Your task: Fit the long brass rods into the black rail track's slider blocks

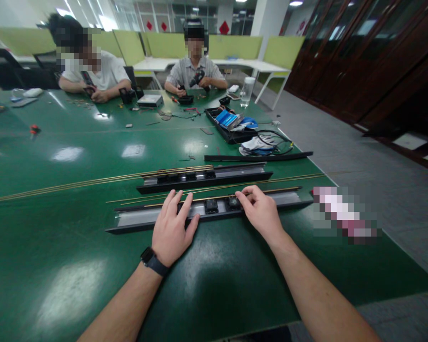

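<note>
A black channel point(128, 219) with a silvery inner floor lies lengthwise in front of me on the green table. Small square black blocks point(211, 205) sit inside it, and a thin brass rod point(199, 199) runs along its far side. My left hand point(173, 225), with a dark watch point(153, 260) at the wrist, rests across the channel with fingers stretched and spread. My right hand point(259, 209) has thumb and forefinger pinched on the rod, above the right-hand block. Its other fingers are curled and partly hidden.
Behind lies a second black channel point(235, 177) with blocks and brass rods point(92, 182) over it. Farther back are a black strip point(258, 156), gloves point(260, 143) and a black tray point(219, 124). Two people sit across the table, one holding a power drill point(197, 78).
</note>
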Motion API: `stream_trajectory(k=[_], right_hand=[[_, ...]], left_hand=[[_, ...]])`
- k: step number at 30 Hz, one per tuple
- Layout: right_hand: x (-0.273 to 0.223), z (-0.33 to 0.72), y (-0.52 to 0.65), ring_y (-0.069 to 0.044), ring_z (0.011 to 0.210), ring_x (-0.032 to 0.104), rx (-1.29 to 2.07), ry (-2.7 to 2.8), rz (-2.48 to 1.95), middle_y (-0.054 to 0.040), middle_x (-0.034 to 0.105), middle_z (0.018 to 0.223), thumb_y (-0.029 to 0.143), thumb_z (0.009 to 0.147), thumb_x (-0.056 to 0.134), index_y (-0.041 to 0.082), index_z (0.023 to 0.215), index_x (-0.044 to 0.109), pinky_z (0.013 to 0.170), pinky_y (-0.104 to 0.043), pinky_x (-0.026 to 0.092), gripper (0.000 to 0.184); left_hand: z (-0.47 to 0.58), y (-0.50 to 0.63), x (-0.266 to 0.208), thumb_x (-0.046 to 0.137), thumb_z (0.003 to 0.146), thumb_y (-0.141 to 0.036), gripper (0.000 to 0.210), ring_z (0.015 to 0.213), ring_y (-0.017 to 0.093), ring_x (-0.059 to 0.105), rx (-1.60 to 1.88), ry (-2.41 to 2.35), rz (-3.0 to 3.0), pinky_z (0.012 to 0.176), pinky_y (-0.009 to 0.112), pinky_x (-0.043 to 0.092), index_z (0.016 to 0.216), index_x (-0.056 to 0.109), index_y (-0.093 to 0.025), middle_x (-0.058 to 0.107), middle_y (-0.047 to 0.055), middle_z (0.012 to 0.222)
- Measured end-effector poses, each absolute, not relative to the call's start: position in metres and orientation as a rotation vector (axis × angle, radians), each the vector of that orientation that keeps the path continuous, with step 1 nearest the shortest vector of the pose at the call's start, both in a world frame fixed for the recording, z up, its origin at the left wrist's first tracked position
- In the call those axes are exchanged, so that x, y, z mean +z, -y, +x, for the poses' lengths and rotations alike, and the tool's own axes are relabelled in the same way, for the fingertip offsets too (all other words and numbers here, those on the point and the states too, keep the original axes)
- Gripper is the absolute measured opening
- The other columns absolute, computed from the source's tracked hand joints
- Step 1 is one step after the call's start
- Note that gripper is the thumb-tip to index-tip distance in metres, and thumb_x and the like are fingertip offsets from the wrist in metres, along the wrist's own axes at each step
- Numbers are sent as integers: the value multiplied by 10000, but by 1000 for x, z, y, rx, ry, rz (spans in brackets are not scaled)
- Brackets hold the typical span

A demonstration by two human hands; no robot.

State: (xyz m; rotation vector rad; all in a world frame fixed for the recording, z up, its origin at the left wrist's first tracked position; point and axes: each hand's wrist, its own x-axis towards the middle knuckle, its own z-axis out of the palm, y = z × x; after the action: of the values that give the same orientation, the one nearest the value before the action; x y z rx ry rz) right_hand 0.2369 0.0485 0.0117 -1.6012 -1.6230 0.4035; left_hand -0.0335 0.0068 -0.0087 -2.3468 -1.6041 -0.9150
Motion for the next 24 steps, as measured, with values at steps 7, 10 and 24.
stream_trajectory(k=[7,10,24], right_hand=[[9,237,-49,-157,589,600,341,1658,-1625,11,672,641,574,988,600,248,815,717,654,-295,391,387],[7,237,-49,-155,581,591,332,1650,-1624,10,663,633,579,992,596,245,799,712,647,-295,384,403],[13,236,-47,-151,565,603,364,1637,-1590,30,676,626,539,959,651,244,896,726,679,-291,439,311]], left_hand=[[-34,-7,-9,628,1005,-364,620,1562,395,378,-894,1602,-2344,1222,584,445,1578,473,-184,511,208,1571],[-34,-7,-9,626,1010,-363,611,1559,392,382,-884,1595,-2338,1224,572,446,1570,478,-170,509,210,1568],[-34,-6,-9,629,1009,-358,607,1560,391,380,-873,1590,-2340,1222,579,446,1567,478,-172,504,207,1567]])
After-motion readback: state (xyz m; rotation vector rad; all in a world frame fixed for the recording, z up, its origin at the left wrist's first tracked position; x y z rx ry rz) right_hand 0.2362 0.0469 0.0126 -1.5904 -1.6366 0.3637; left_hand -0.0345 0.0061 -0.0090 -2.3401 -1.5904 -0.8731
